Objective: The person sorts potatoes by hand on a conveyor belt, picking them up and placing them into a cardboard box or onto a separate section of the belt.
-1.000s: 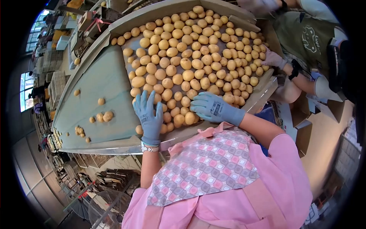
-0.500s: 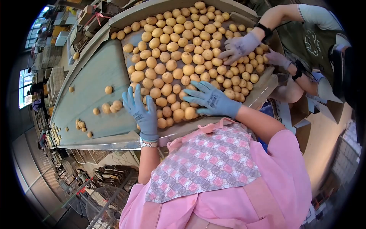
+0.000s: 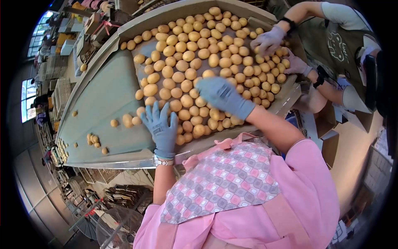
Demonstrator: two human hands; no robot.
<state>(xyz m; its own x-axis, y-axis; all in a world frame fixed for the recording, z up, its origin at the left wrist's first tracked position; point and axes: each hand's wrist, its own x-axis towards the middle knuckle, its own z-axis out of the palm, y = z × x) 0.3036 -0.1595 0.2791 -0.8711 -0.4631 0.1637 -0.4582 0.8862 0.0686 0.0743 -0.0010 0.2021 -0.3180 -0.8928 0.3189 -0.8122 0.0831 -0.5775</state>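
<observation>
Nearby, a co-worker's hands are crowding the potatoes; the left hand is touching some, spread wide; the right hand is blurring, grip unclear.

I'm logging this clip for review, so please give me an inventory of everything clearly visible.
Potatoes: too many to count, yellow-brown, on the table and belt
Table: one, grey-brown rim, before the person
Belt: one, grey-green, left of the table
Cardboard boxes: several, brown, at right
Co-worker's hands: two, pale gloves, at the table's right end
Co-worker's apron: one, olive, upper right
Apron: one, pink-grey patterned, on the person
Left hand: one, blue glove, by the belt's edge
Right hand: one, blue glove, among potatoes, blurred
</observation>
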